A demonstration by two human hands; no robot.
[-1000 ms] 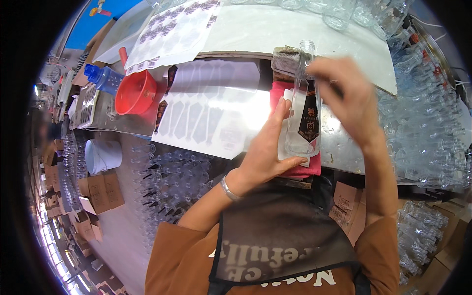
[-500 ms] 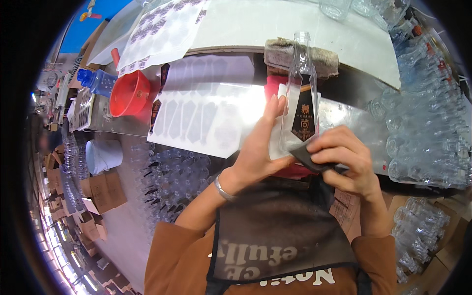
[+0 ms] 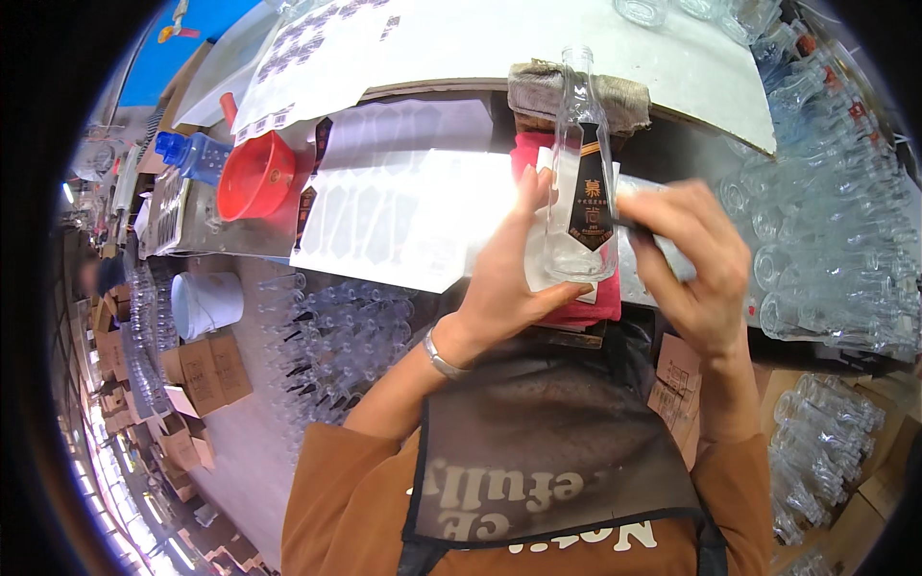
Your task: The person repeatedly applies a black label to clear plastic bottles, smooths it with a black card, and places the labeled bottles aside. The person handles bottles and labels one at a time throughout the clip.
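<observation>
A clear glass bottle (image 3: 565,216) lies with its neck pointing away from me, over a rolled, stained cloth (image 3: 538,91). On its upper face is a black pointed label (image 3: 591,197) with gold-coloured print. My left hand (image 3: 499,288) grips the bottle's lower end, its thumb along the base and its fingers at the left side. Pinched in my right hand (image 3: 696,259) is a thin dark scraper-like piece (image 3: 626,225), mostly covered by the fingers and blurred. It meets the bottle at the label's right edge. Beneath the bottle lies a red cloth (image 3: 603,300).
Label sheets (image 3: 384,216) lie to the left, beside a red plastic scoop (image 3: 254,178) and a blue bottle (image 3: 197,156). Many clear bottles (image 3: 816,259) are stacked at right. More bottles (image 3: 341,336) stand lower left, near a white bucket (image 3: 206,303). A white board (image 3: 461,58) spans the far side.
My right hand has moved up and right, taking the dark piece from the bottle's lower end to the label's right edge. The left hand still holds the bottle.
</observation>
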